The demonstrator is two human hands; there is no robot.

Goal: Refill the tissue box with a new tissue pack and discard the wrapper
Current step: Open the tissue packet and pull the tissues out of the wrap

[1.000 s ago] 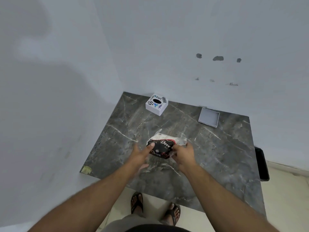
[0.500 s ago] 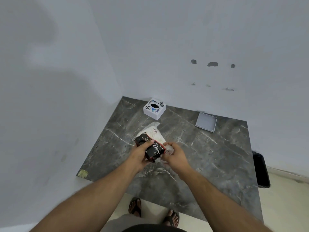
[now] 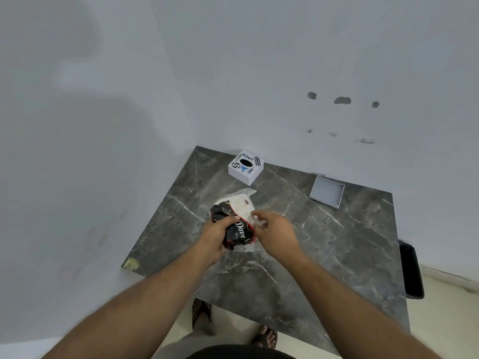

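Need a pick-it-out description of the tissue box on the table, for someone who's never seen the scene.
Start at the dark marble table in the wall corner and go to its far edge, near the left end. There sits the tissue box: a white cube with a black oval opening on top, ringed by printed logos. The grey tray to its right is flat and plain.

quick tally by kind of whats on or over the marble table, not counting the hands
tissue box: 1
tissue pack: 1
grey lid: 1
total: 3
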